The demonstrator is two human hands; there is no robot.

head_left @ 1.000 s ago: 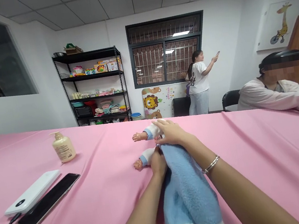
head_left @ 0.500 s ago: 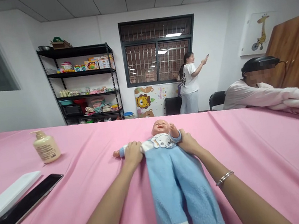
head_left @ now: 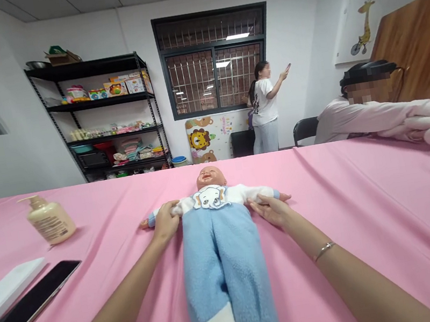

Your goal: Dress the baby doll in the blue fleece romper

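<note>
A baby doll [head_left: 221, 247] in a white and light blue outfit with an elephant face on its chest lies on its back, its head pointing away from me. Both its arms stretch out sideways. My left hand [head_left: 166, 220] is closed around the doll's sleeve on the left, with the small doll hand sticking out past it. On the right, my right hand [head_left: 274, 211] holds the other sleeve [head_left: 250, 192] between thumb and fingers; a silver bangle [head_left: 324, 250] circles that wrist. The doll's feet are cut off by the bottom of the view.
Pink cloth [head_left: 356, 225] covers the table. A pump bottle [head_left: 51, 219], a black phone [head_left: 30, 307] and a white device [head_left: 9, 289] lie to the left. One person [head_left: 358, 111] sits at the right; another [head_left: 264, 104] stands by the window. A shelf [head_left: 95, 101] stands behind.
The doll's arm on the right has gone from bent up beside its chest to stretched outward, with my right hand on it. The view has shifted slightly.
</note>
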